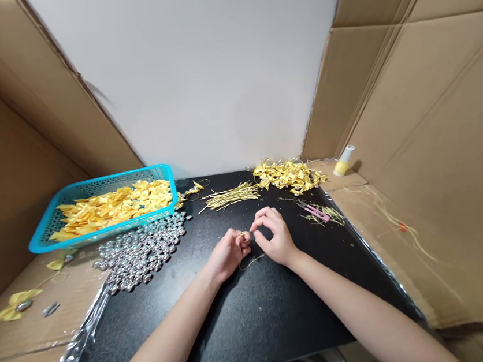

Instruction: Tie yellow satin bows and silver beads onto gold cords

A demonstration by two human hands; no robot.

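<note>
Two hands (pixel 229 254) (pixel 277 238) close together, thin cord (pixel 254 259) (looping), black tabletop (pixel 258 324)

Left: basket (pixel 173 191), bows (pixel 113 207) inside — beads (pixel 145 253) before it | Right: scissors (pixel 317 213) — seemingly on clippings (pixel 336 215)

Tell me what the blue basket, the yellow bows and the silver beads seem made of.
Basket: likely glossy plastic, given its shiny rim and pierced walls. Bows: probably satin fabric, from their folds and soft sheen. Beads: mirror-like silver finish with bright highlights; metal or coated plastic, I can't tell.
</note>
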